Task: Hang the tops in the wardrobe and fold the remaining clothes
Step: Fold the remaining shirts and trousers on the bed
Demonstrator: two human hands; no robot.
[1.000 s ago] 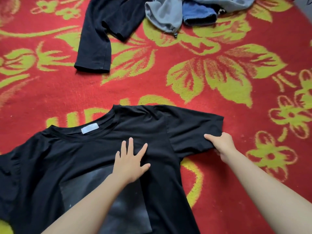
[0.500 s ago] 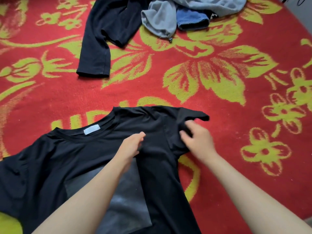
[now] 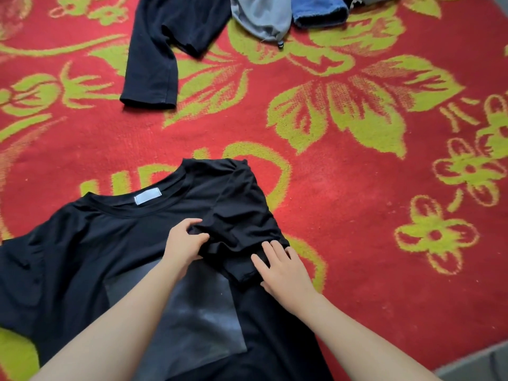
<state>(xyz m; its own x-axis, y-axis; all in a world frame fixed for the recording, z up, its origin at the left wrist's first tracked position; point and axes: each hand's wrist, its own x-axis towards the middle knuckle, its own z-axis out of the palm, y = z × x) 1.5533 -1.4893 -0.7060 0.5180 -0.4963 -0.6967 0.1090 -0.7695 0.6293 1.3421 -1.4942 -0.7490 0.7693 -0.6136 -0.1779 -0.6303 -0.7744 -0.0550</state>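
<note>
Looks early — black T-shirt [image 3: 110,243] lies flat on the near carpet [image 3: 357,193], right sleeve [image 3: 242,215] folded inward, left hand [image 3: 187,244] pinching that fold, right hand [image 3: 284,272] flat and relaxed on its hem — far clothes pile [image 3: 261,17] not yet folded.

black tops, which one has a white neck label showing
The near black t-shirt with the grey square print: a white label sits inside its collar. The far black top beside the grey garment shows none.
</note>
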